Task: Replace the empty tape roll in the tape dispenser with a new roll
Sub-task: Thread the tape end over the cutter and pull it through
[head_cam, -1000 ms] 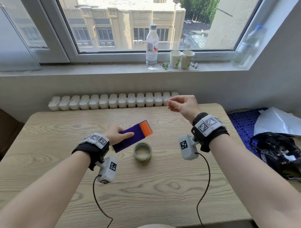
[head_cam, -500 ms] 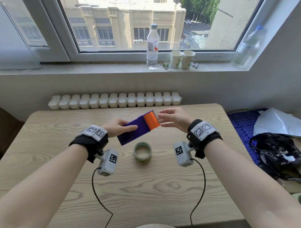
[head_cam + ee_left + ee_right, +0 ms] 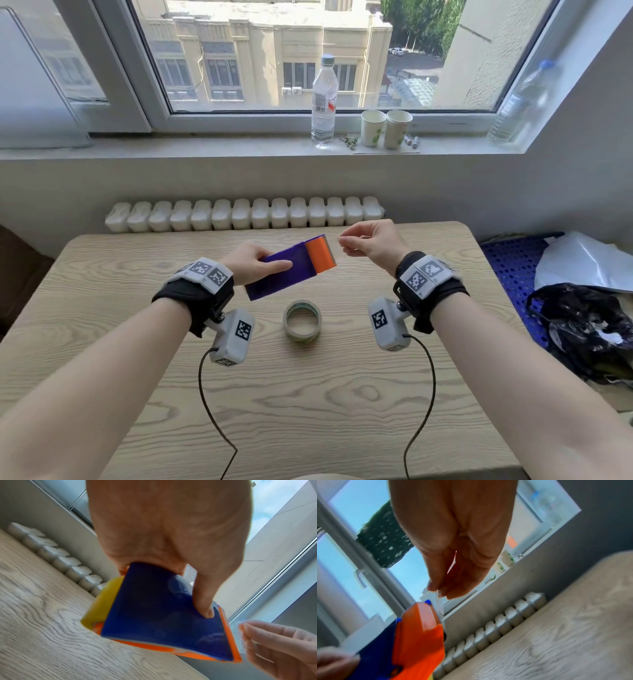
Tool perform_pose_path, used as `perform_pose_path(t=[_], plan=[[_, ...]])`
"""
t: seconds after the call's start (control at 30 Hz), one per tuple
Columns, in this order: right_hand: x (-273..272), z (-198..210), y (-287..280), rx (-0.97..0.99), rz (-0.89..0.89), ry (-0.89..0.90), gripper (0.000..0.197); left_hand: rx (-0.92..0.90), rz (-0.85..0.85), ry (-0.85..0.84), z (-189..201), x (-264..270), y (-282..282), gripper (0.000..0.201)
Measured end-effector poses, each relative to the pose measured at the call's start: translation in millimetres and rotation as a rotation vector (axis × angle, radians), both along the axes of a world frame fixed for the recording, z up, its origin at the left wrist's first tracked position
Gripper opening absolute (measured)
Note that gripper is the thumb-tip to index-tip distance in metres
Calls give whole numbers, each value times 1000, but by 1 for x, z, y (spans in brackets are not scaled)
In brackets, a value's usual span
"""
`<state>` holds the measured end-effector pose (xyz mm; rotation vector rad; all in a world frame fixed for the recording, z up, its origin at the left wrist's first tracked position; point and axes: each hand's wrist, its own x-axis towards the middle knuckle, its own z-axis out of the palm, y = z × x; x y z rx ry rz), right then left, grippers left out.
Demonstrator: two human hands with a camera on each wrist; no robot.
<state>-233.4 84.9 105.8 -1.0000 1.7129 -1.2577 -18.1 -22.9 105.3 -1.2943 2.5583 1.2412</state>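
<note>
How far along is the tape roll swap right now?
Done: nothing visibly swapped yet. In hand: the left hand grips the purple-and-orange tape dispenser above the table; the right hand pinches what looks like a clear tape end by the cutter. Left: the tape roll still lies on the table, unloaded.

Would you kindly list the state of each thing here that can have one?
Tape dispenser: held off the table, tilted, orange cutter end toward the right hand.
Left hand: grips the dispenser's purple body.
Right hand: fingertips pinched beside the cutter; a clear tape strip seems to be between them.
Tape roll: lying flat on the table, untouched.
Water bottle: upright, capped.
Paper cups: upright, side by side.
</note>
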Motion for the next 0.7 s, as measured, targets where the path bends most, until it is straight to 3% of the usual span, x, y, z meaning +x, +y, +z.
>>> perform_pose_path(t=[0.13,0.23,0.7], plan=[[9,-3,-7,11,52,336,8,-61,26,-40,0,-8,1,33],[12,-2,-7,-10,50,485,9,-68,54,-25,-3,-11,3,38],[8,-4,-4,-57,63,554,7,-19,86,50,-10,-22,17,40]])
